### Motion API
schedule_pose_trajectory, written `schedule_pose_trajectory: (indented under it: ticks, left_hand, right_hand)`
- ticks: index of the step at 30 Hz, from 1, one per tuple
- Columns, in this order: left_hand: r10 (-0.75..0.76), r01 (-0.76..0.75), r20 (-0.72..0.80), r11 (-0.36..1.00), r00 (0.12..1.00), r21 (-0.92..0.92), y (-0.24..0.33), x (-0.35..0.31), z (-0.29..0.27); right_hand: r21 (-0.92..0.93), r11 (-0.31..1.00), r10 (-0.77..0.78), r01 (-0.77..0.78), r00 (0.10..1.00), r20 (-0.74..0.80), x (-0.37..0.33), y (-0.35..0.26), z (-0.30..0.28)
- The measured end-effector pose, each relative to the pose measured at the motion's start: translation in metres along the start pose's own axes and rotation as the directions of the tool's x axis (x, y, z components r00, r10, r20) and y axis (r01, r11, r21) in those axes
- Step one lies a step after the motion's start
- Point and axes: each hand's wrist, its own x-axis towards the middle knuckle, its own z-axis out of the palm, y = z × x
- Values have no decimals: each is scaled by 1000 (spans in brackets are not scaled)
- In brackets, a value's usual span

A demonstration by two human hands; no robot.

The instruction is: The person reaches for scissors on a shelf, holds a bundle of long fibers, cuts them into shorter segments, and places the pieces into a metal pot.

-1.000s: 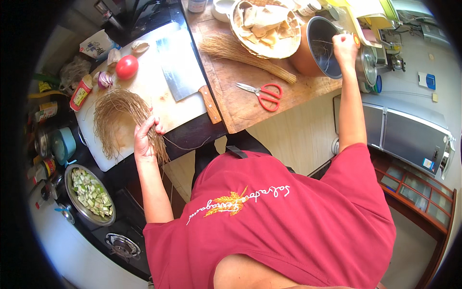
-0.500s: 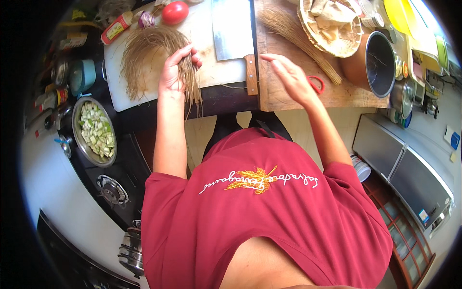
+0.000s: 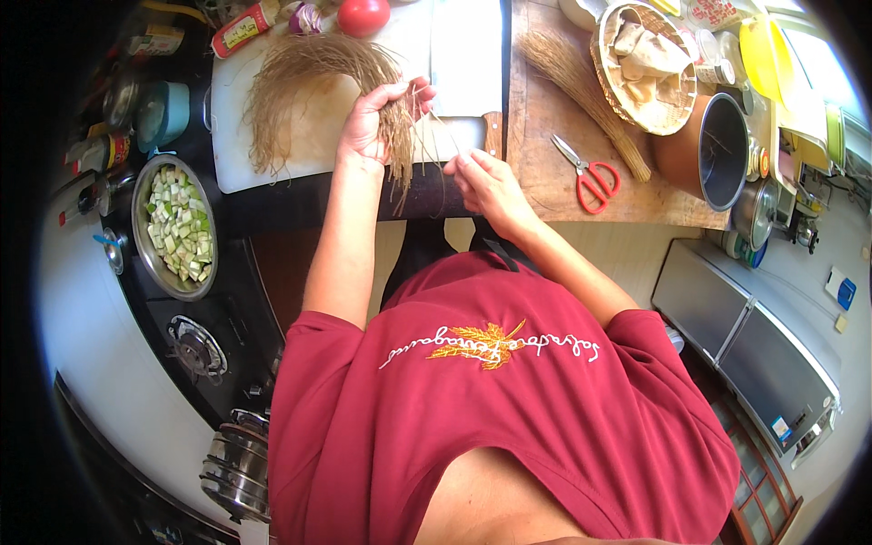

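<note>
My left hand (image 3: 366, 127) is closed round a bundle of thin, dry brown strands (image 3: 313, 62). The long end bends leftward over the white cutting board (image 3: 229, 150), and the short ends hang below my fist. Just to the right, my right hand (image 3: 495, 193) pinches one loose thin strand at thumb and fingertips. Behind it lies a cleaver (image 3: 466, 68), its wooden handle partly covered by my hand. Red-handled scissors (image 3: 595, 184) rest partly spread on the wooden board (image 3: 540, 195). A second bundle of brown strands (image 3: 589, 102) lies beyond them.
A red tomato (image 3: 363, 14), a purple onion (image 3: 307, 18) and a red bottle (image 3: 243, 29) sit at the back. A steel bowl of diced green vegetable (image 3: 180, 227) stands left, near a gas burner (image 3: 195, 350). Right are a woven basket (image 3: 604, 54) and a brown pot (image 3: 681, 145).
My right hand has come leftward from above the scissors and now pinches a strand beside the bundle. The scissors have come into full sight. My left hand still grips the bundle.
</note>
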Motion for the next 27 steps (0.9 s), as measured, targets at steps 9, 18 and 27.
schedule_pose_trajectory:
  ticks: [9, 18, 27]
  left_hand:
    - [-83, 79, 97, 996, 992, 52, -5, 1, -5]
    - [57, -73, 76, 970, 996, 233, -11, -2, 0]
    - [73, -54, -73, 969, 995, 241, -12, -6, 0]
  right_hand:
    - [20, 1000, 11, -11, 1000, 6, 31, -7, 19]
    - [-237, 969, -78, 73, 997, -13, 9, 20, 0]
    - [-57, 997, -42, 44, 998, 36, 0, -2, 1]
